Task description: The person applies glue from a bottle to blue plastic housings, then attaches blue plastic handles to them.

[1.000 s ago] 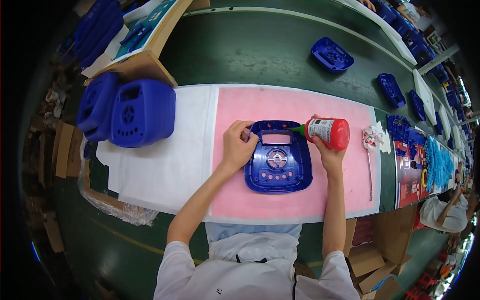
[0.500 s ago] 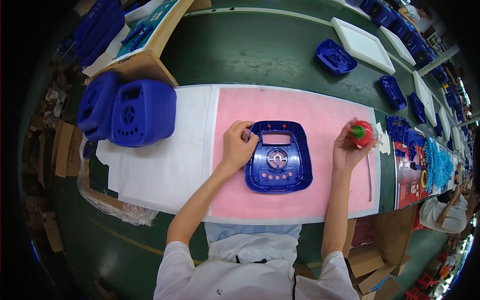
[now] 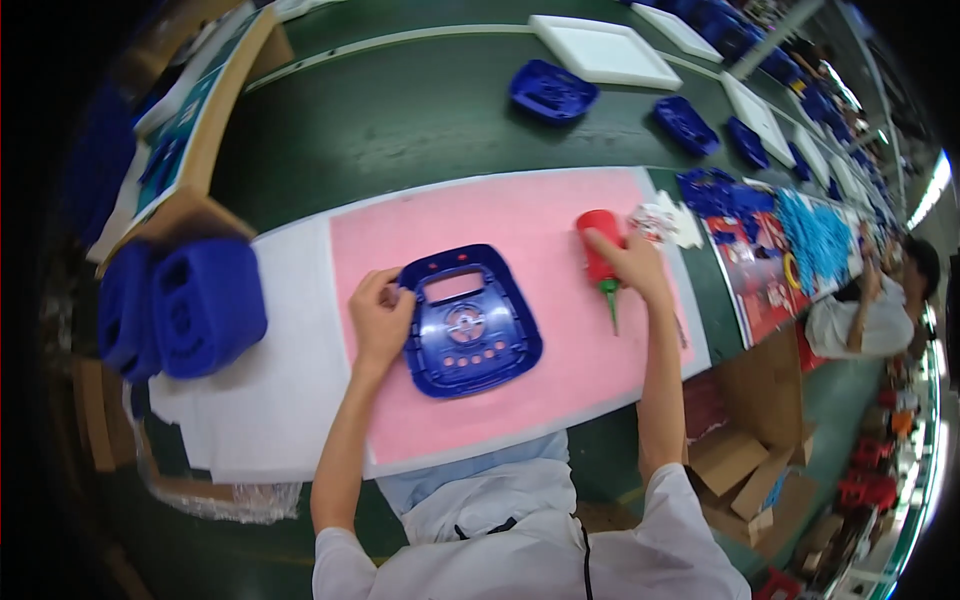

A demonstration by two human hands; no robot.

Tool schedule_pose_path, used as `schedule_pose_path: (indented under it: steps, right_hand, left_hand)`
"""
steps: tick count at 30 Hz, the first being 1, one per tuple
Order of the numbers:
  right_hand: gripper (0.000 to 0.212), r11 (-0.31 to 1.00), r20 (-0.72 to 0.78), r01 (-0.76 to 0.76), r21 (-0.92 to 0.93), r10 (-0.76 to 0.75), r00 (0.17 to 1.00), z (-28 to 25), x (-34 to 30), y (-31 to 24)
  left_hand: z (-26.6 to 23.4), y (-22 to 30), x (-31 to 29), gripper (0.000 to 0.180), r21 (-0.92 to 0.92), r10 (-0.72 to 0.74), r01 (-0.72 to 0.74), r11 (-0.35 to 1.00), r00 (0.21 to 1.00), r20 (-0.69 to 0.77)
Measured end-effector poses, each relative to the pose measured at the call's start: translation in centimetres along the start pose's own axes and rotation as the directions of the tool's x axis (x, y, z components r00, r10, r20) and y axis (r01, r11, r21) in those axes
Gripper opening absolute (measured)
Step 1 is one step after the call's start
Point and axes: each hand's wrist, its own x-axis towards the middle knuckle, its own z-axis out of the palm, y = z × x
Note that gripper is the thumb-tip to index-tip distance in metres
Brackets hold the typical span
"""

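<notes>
A blue plastic panel point(image 3: 510, 345) with a rectangular opening, a round grille and a row of holes lies on the pink sheet point(image 3: 560, 370) in front of me. At its upper left corner, my left hand point(image 3: 382, 320) pinches the rim between thumb and fingers. To the right, my right hand point(image 3: 640, 268) is closed around a red squeeze bottle point(image 3: 597, 262). The bottle's thin green nozzle point(image 3: 611, 300) points down toward me, apart from the panel. Part of the bottle's side is hidden by my fingers.
Blue housings point(image 3: 210, 305) stand at the left on white sheeting. A crumpled white wad point(image 3: 655, 220) lies beyond my right hand. Blue parts point(image 3: 555, 92) and white trays point(image 3: 605, 50) sit on the green bench behind. A co-worker point(image 3: 865, 310) is at the right, near cardboard boxes point(image 3: 745, 450).
The red bottle has turned from nozzle up to nozzle pointing down toward me. My left hand stays on the panel's corner. The whole view has swung to the right.
</notes>
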Motion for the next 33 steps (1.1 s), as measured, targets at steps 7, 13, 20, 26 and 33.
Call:
schedule_pose_path:
  steps: [7, 13, 20, 26, 33]
  right_hand:
    - [0.065, 0.993, 0.146, 0.038, 0.113, -0.055, 0.988, -4.4, -0.5, 1.2]
    - [0.050, 0.733, -0.570, -0.078, -0.676, -0.452, 0.686, -11.4, 7.1, 14.8]
    - [0.025, 0.607, -0.231, 0.062, -0.792, -0.392, 0.890, -13.3, 9.8, 22.8]
    - [0.020, 0.886, -0.566, 0.321, -0.335, -0.461, 0.683, -14.1, 6.3, 16.7]
    - [0.037, 0.425, -0.408, 0.778, 0.463, -0.676, 0.613, -7.3, -5.1, -2.4]
  left_hand:
    - [-0.6, 0.2, 0.3, 0.021, -0.054, -0.009, 0.013, 0.998, 0.997, 0.081]
    - [0.2, 0.6, 0.4, 0.019, -0.051, 0.014, -0.009, 0.999, 0.994, 0.104]
    - [-0.3, 0.0, 0.6, 0.021, -0.015, 0.053, -0.052, 0.999, 0.993, 0.103]
    - [0.3, 0.7, 0.6, 0.023, -0.001, 0.054, -0.054, 0.999, 0.988, 0.145]
    - [-2.2, 0.8, 1.1, 0.024, 0.149, 0.094, -0.124, 0.981, 0.976, 0.194]
